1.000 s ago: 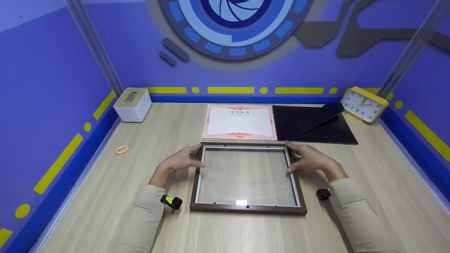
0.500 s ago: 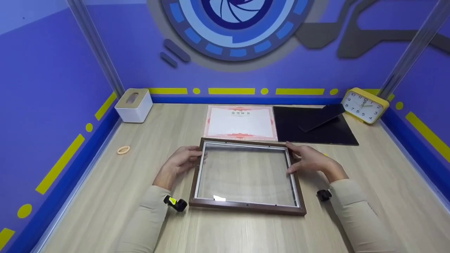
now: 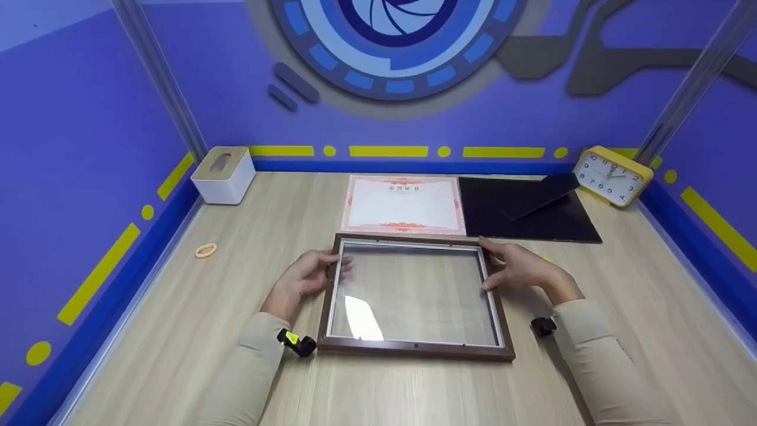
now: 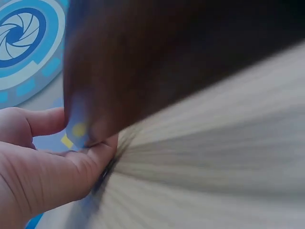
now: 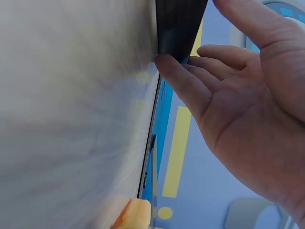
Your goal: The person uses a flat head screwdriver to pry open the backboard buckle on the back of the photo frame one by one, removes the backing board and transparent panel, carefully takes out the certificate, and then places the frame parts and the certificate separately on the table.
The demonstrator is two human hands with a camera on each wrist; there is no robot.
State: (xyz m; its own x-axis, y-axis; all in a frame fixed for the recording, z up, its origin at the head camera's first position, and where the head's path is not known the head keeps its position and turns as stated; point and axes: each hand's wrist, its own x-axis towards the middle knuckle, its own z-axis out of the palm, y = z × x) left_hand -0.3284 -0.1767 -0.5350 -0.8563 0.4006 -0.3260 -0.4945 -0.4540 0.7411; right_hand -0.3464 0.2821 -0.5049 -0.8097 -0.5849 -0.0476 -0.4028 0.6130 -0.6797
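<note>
A brown picture frame (image 3: 449, 351) with a silver inner lip and a glass pane (image 3: 414, 296) occupies the middle of the table. My left hand (image 3: 301, 278) grips its left side near the far corner, thumb on top and fingertips underneath, showing through the glass. In the left wrist view, the dark frame side (image 4: 138, 57) sits raised above the wood between thumb and fingers. At the opposite side my right hand (image 3: 520, 266) holds the upper right part, thumb over the inner lip. Right wrist view: fingers (image 5: 183, 83) lie against the frame's edge (image 5: 178, 28).
Behind the frame lie a red-bordered certificate (image 3: 405, 207) and a black backing board (image 3: 491, 207) with a stand leg. A yellow clock (image 3: 612, 177) and a tissue box (image 3: 225, 177) stand at the back corners. A small ring (image 3: 206, 251) lies at left. Walls enclose the table.
My left hand has shifted its hold, fingers moving beneath the frame's left side, which has risen slightly. The glare on the glass has moved left and grown. The right hand stays put.
</note>
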